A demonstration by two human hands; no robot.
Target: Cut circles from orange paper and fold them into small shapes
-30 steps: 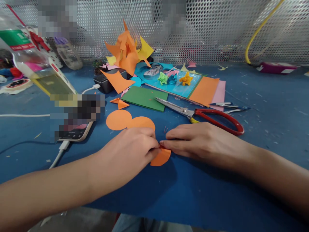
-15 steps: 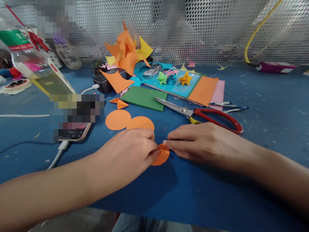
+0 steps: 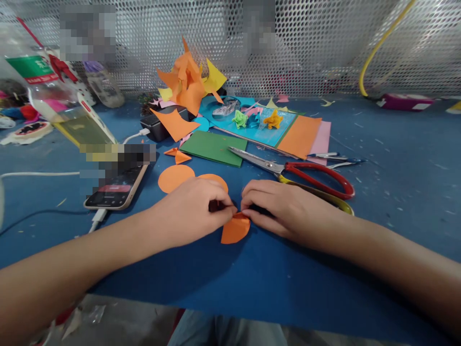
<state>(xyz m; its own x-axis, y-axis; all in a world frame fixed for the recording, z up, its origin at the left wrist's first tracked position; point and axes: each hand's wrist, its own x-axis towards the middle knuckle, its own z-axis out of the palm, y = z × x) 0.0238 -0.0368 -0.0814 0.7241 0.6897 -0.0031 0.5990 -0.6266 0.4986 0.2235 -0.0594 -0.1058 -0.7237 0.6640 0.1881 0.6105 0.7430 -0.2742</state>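
Between my fingertips is a folded piece of orange paper (image 3: 236, 229), its lower part a rounded fan shape with a straight left edge. My left hand (image 3: 196, 209) pinches it at the upper left, thumb and fingers together. My right hand (image 3: 279, 206) is closed on its upper right edge. Just beyond my left hand lie two flat orange paper circles (image 3: 175, 179), the right one partly hidden by that hand. Past my right hand rest scissors (image 3: 268, 165) with one red and one yellow handle, blades pointing left.
Green paper (image 3: 215, 148) and orange scraps (image 3: 188, 81) lie farther back, with small crumpled paper pieces on a blue packet (image 3: 278, 129). A phone (image 3: 122, 185) on a charging cable and a plastic bottle (image 3: 68, 113) stand left. A perforated metal screen (image 3: 317, 48) closes the back.
My left hand has shifted slightly up and its grip has opened into a pinch. More of the orange paper shows, with a straight left edge. The camera view has moved a little.
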